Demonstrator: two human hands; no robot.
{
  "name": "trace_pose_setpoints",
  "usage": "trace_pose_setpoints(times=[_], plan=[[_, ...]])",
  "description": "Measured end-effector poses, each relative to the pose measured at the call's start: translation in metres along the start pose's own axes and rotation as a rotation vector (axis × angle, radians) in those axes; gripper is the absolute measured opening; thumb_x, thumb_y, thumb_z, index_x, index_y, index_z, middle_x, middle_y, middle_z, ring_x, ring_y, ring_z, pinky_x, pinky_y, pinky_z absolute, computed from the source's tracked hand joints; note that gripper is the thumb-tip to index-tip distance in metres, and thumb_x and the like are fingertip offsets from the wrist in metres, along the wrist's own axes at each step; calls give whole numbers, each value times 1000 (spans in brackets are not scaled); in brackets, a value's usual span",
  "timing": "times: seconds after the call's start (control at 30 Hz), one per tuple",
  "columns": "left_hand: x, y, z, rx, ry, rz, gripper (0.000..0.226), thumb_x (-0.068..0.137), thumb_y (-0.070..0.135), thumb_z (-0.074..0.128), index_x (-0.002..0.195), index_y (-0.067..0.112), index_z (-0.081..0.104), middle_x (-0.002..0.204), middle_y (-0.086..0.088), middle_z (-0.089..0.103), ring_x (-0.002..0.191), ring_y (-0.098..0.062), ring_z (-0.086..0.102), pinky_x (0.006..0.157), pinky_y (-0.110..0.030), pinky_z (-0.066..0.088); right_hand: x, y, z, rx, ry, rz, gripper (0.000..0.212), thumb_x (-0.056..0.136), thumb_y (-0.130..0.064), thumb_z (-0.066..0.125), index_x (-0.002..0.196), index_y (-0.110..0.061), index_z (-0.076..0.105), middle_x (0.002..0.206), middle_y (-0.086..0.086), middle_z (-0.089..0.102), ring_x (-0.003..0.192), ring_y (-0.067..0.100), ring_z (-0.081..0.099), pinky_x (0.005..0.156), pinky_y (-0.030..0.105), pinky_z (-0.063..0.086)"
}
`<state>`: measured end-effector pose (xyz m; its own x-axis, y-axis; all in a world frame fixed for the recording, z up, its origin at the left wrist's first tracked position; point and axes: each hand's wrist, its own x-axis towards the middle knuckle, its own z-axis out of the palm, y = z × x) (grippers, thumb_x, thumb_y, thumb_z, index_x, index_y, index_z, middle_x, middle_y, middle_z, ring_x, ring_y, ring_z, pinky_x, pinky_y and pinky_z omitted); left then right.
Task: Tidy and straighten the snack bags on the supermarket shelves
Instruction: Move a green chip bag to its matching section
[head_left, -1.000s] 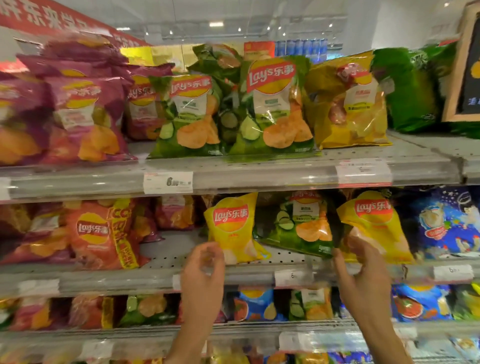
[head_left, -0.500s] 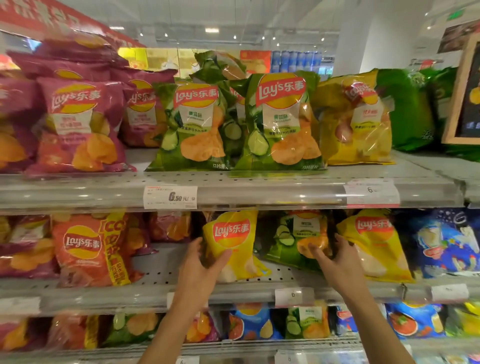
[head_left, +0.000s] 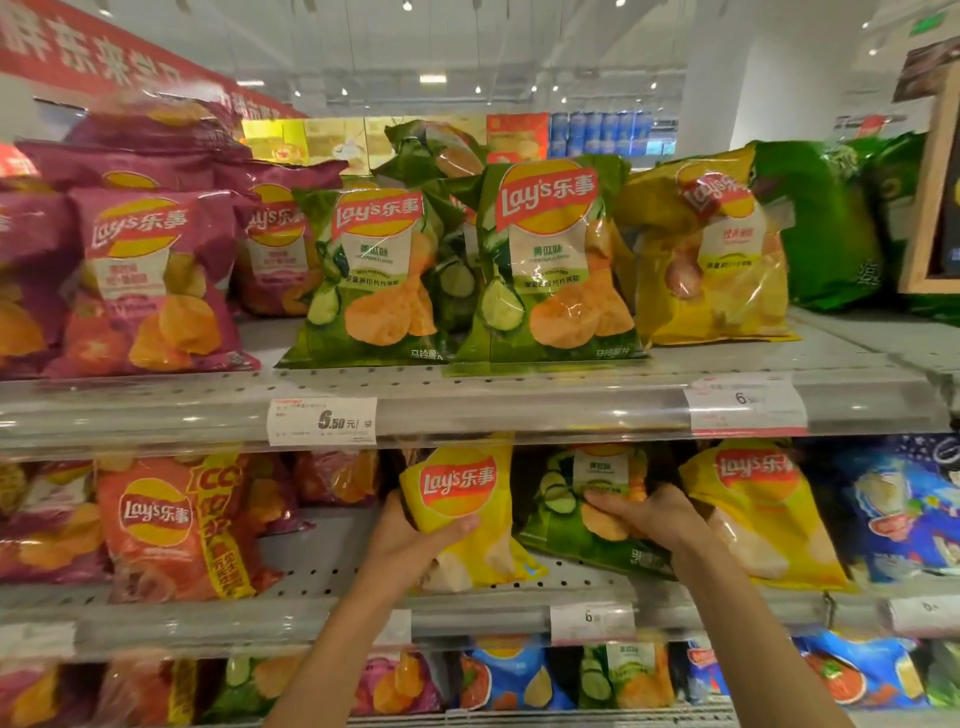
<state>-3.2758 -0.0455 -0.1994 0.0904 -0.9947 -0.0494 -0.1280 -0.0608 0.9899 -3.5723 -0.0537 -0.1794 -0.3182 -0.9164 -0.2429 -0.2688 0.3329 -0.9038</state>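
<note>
I have my left hand (head_left: 415, 535) wrapped around the slumped yellow bag (head_left: 462, 514) on the middle shelf (head_left: 311, 582), thumb across its front, probably to stand it up. Just right of that bag, my right hand (head_left: 649, 514) grips the green bag (head_left: 587, 499), likely to square it.

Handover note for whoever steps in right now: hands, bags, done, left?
Left hand: grip on the yellow bag on the middle shelf, thumb across its front.
Right hand: grip on the green cucumber bag next to it, which leans back.
Second yellow bag leans at right, untouched.
Done: top-shelf green bags stand facing front.
Left: straighten both held bags, then the leaning yellow one and the orange bags at left.
</note>
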Motion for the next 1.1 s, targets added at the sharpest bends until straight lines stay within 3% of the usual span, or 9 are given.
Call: trace_pose_setpoints(times=[0.1, 0.17, 0.27, 0.37, 0.47, 0.67, 0.73, 0.9, 1.1], plan=[[-1, 1, -1, -23, 3, -11, 84, 44, 48, 93, 117, 30, 57, 94, 8, 76, 75, -7, 73, 50, -21, 51, -3, -7, 1, -23, -46, 38, 88, 65, -43, 93, 132, -3, 51, 104, 3, 59, 90, 17, 57, 59, 25, 40], [-3, 3, -1, -31, 22, -10, 83, 45, 46, 94, 118, 28, 57, 95, 5, 76, 72, -12, 72, 49, -23, 50, -5, -9, 1, -40, -90, 39, 80, 66, -39, 93, 128, -3, 56, 102, 3, 65, 87, 15, 61, 58, 24, 42], [-8, 4, -3, -52, 40, -3, 79, 56, 36, 95, 123, 24, 55, 100, -2, 75, 65, -17, 67, 43, -23, 47, -8, -8, 0, -27, -145, 13, 73, 66, -32, 94, 125, -7, 60, 116, 11, 70, 100, 21, 66, 71, 28, 53], [-11, 5, -7, -77, 51, 4, 82, 60, 29, 94, 130, 23, 51, 111, -1, 71, 96, -25, 70, 54, -24, 52, -14, -4, 0, 59, -196, -39, 72, 64, -25, 95, 125, -15, 59, 121, 9, 70, 110, 25, 66, 99, 43, 54], [-15, 6, -12, -77, 71, 26, 89, 61, 29, 94, 136, 24, 47, 118, -1, 68, 107, -21, 65, 67, -29, 54, -21, 0, 2, 125, -241, -94, 72, 62, -22, 96, 125, -21, 62, 114, 3, 75, 108, 24, 70, 101, 49, 53], [-18, 13, -11, -112, 79, 48, 83, 59, 35, 93, 129, 26, 50, 111, 3, 69, 101, -16, 66, 64, -27, 51, -39, -7, -3, 233, -116, -226, 59, 66, -17, 95, 115, -23, 63, 95, -8, 77, 79, 3, 73, 57, 16, 54], [-17, 15, -4, -102, 66, 60, 87, 55, 40, 93, 129, 25, 51, 111, 3, 69, 100, -15, 67, 62, -26, 52, -47, -11, -13, 235, -75, -255, 51, 68, -14, 93, 109, -23, 64, 84, -11, 77, 71, -1, 72, 52, 13, 52], [-17, 20, 35, -104, -2, 70, 90, 49, 46, 91, 126, 32, 47, 111, 8, 67, 100, -9, 64, 61, -21, 51, -70, -1, -51, 226, 6, -261, 46, 72, -7, 90, 110, -15, 67, 93, -2, 77, 79, 9, 75, 61, 22, 57], [-18, 23, 99, -74, -106, 45, 61, 59, 38, 93, 103, 37, 50, 103, 14, 65, 89, 1, 60, 56, -14, 46, -94, 40, -100, 240, 181, -261, 52, 71, -4, 89, 116, -11, 65, 101, 5, 75, 89, 19, 72, 78, 36, 58]])
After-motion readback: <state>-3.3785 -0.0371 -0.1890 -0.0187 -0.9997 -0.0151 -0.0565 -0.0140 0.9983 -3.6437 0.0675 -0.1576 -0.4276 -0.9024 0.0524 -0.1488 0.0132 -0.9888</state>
